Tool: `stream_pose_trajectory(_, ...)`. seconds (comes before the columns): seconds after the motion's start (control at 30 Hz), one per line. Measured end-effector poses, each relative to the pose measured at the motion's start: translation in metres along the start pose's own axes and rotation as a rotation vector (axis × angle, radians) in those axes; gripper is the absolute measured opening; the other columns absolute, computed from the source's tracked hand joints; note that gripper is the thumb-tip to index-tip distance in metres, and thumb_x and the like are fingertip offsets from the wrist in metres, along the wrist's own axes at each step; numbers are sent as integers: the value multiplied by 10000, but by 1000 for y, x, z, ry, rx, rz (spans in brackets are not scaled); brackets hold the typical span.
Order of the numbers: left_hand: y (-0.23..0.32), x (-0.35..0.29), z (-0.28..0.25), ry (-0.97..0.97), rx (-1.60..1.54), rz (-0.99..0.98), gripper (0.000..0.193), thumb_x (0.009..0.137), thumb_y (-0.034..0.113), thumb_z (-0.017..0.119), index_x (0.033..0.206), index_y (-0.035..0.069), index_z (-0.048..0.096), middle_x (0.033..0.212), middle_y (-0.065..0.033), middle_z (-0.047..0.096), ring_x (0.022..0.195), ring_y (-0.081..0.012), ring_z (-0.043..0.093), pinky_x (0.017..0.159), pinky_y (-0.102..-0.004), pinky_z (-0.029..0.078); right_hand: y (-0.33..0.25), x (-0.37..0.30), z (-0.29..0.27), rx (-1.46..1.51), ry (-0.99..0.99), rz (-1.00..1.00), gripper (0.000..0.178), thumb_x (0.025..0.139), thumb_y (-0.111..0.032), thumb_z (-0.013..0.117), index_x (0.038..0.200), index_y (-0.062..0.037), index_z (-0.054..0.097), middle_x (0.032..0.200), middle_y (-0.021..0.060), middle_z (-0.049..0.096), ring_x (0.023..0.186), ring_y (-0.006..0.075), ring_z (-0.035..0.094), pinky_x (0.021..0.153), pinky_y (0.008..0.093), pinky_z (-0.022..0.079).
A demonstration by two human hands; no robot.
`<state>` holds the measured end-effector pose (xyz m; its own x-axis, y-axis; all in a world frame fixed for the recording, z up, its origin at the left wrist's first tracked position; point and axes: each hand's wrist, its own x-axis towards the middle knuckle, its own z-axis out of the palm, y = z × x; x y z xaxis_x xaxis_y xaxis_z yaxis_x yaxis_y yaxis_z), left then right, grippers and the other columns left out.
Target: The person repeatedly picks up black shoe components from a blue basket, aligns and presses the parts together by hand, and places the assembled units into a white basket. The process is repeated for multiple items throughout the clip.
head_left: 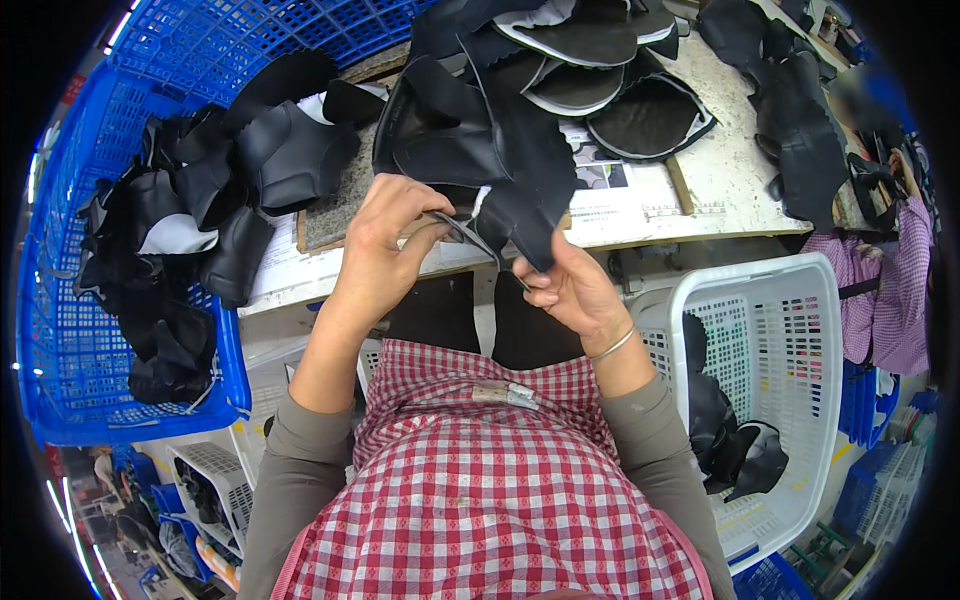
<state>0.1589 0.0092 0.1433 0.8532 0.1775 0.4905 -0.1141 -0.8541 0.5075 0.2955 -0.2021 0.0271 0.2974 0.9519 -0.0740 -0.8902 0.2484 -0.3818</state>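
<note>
While both hands work at the surface (720,190) edge, the left hand (385,250) has its grip clamped on a black shoe-upper piece (490,150); the right hand (575,290) has its grip pinched on the same piece's lower flap. Left of the grip: blue crate (70,330) holding black pieces. Right of it: white basket (790,330), few pieces inside. Beyond it: stacked black pieces (600,60).

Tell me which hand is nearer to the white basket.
Right. The right hand pinches the black shoe piece just left of the white basket, close to its rim. The left hand grips the same piece farther left, toward the blue crate.
</note>
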Motion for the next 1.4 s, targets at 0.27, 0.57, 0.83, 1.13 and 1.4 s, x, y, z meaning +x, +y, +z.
stream_pose_trajectory(0.27, -25, -8, -26, 63, -138, -66, 235, 754, -97, 761, 954, 7, 693, 947, -89, 674, 977, -301, 631, 854, -395, 516, 8, 15, 31, -727, -6, -224, 566, 908, -377, 844, 1309, -35, 638, 1099, 25, 673, 937, 105, 600, 790, 235, 483)
stream_pose_trajectory(0.57, -35, -23, -24, -1, -69, 81, 266, 722, -120, 745, 939, 17, 675, 935, -97, 657, 948, -302, 623, 811, -392, 515, 35, 21, 51, -106, 233, -436, 373, 932, -119, 791, 1285, -66, 685, 1218, 34, 694, 1107, 146, 619, 1028, 349, 469)
stream_pose_trajectory(0.83, -30, -25, -37, 42, -174, 42, 300, 718, -135, 732, 960, 42, 745, 936, -65, 666, 953, -244, 623, 813, -345, 501, -15, 5, 68, -630, -201, -518, 565, 1118, -316, 521, 1607, -79, 368, 1551, 183, 548, 1264, 234, 634, 1047, 392, 496)
stream_pose_trajectory(1.13, -32, -3, -74, 40, -365, -154, 206, 826, -103, 744, 990, 22, 761, 966, -18, 675, 881, -101, 615, 757, -250, 463, -104, -9, -1, -127, 136, -247, 341, 1095, -319, 597, 1194, -10, 703, 557, -92, 365, 492, 18, 290, 514, 213, 285)
stream_pose_trajectory(1.4, -31, 22, -76, -57, -476, -180, 192, 873, -97, 735, 1030, 13, 747, 965, 13, 649, 862, -63, 609, 789, -220, 482, -12, -36, 88, -730, -626, -140, 239, 1018, -294, 699, 986, -58, 681, 732, 5, 659, 605, 120, 606, 566, 280, 483)
